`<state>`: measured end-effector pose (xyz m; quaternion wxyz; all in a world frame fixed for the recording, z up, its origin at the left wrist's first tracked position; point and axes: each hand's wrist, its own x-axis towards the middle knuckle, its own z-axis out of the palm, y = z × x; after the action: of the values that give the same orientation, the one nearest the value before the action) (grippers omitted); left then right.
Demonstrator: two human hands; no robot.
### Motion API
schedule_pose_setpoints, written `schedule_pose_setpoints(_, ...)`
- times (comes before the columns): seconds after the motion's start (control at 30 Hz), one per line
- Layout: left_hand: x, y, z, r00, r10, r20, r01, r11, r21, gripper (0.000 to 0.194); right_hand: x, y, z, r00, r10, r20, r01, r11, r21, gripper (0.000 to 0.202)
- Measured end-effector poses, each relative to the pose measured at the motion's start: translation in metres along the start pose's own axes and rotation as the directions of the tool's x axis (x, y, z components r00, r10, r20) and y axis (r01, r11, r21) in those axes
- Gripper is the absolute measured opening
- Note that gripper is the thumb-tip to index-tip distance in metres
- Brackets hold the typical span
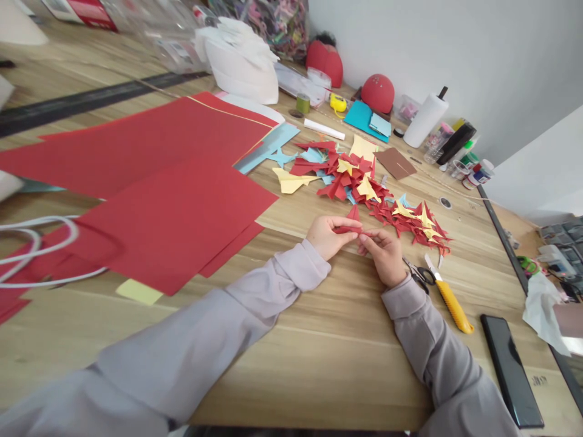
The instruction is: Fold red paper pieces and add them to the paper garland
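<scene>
Between my two hands is a small folded piece of red paper (pixel 354 214), its pointed tip rising above the fingers. My left hand (pixel 328 235) pinches it from the left, thumb below and fingers on top. From the right, my right hand (pixel 382 252) grips its near end between thumb and fingertips. Part of the paper is hidden by the fingers. Just beyond lies a heap of folded paper planes (pixel 337 185) in red, yellow and light blue. To the left, large red paper sheets (pixel 182 212) overlap on the wooden table (pixel 291 364).
Right of my right hand lie black-handled scissors (pixel 423 276) and a yellow utility knife (pixel 453 303) with its blade out. A black phone (pixel 510 370) rests near the right edge. White cable loops (pixel 68 243) cross the sheets. Bottles (pixel 476 173) and a tissue pack (pixel 241 67) stand behind.
</scene>
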<state>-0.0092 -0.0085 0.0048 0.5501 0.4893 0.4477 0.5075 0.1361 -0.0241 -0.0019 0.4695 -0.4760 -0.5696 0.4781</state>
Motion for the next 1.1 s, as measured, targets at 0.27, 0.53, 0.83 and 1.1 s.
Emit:
schedule_pose_setpoints(0.27, -0.0003, -0.0007, -0.0005, 1.0, 0.01, 0.007, -0.01, 1.0, 0.007, 0.02, 0.0002, -0.0014, -0.0017, 0.999, 0.04, 0.012, -0.041, 0.998, 0.046, 0.025)
schedule_pose_setpoints(0.53, 0.0004, -0.0001, -0.0004, 1.0, -0.017, -0.004, 0.017, 1.0, 0.007, 0.02, 0.0017, 0.0009, -0.0028, 0.997, 0.071, 0.01, -0.071, 0.996, 0.056, 0.027)
schedule_pose_setpoints(0.83, 0.0002, -0.0013, -0.0011, 1.0, -0.019, -0.001, 0.019, 0.999, -0.029, 0.02, 0.0027, 0.0025, -0.0039, 0.996, 0.062, 0.07, -0.068, 0.993, 0.091, 0.025)
schedule_pose_setpoints(1.1, 0.002, -0.0051, -0.0026, 1.0, 0.001, -0.016, -0.002, 0.998, -0.069, 0.022, 0.0016, 0.0029, -0.0045, 0.994, 0.062, 0.086, -0.072, 0.991, 0.111, 0.028)
